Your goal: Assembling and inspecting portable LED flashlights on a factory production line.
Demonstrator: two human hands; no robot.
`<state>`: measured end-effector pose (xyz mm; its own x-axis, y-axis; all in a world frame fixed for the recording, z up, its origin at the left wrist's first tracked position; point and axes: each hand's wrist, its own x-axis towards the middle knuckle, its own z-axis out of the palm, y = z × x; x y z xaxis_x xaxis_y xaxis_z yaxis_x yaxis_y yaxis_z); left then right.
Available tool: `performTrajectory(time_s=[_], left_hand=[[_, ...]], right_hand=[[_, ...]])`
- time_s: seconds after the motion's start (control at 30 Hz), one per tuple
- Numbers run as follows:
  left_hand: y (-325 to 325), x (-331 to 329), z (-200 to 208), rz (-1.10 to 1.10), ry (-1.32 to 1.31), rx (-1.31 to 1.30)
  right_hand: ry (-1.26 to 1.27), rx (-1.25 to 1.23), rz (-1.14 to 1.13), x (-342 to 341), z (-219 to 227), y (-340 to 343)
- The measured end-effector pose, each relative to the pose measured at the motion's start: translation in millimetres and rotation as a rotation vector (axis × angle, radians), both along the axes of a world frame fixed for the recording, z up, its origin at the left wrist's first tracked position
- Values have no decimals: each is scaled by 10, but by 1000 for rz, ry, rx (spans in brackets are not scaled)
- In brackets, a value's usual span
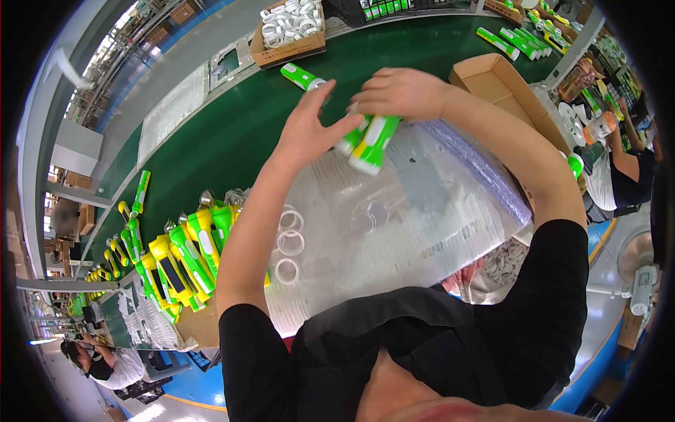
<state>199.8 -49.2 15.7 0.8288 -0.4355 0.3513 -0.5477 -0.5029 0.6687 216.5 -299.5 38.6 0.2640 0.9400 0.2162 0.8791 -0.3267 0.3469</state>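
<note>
My left hand (309, 130) is raised over the work surface, its thumb and fingers spread apart. Its fingertips are near the head of a green flashlight (297, 73) lying on the green belt. The thumb reaches toward a second, partly hidden green flashlight (347, 146). Curled over the upper ends of this flashlight and a green, yellow and white flashlight (377, 141) is my right hand (401, 95). Their heads point toward me, and the right fingers are slightly blurred. Several white rings (290, 243) lie on the plastic-covered table (337, 264) beside my left forearm.
Green and yellow flashlights (184, 264) stand packed together at the left. A carton of white rings (292, 53) sits beyond the belt (232, 116). At right are an open cardboard box (503, 84) and a rolled plastic sheet (481, 172). Other people work at both sides.
</note>
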Motion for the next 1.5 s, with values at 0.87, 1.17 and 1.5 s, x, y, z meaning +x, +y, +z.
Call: performTrajectory(time_s=[0.87,1.17,1.5], left_hand=[[261,795,-452,69,74,316],[-562,3,-168,-271,-82,281],[54,-662,30,-225,51,320]], right_hand=[[124,213,-792,-1136,-30,-2050],[562,-337,-1039,-2339,-236,-2996],[798,-205,-1134,-1649,-348,-2787]])
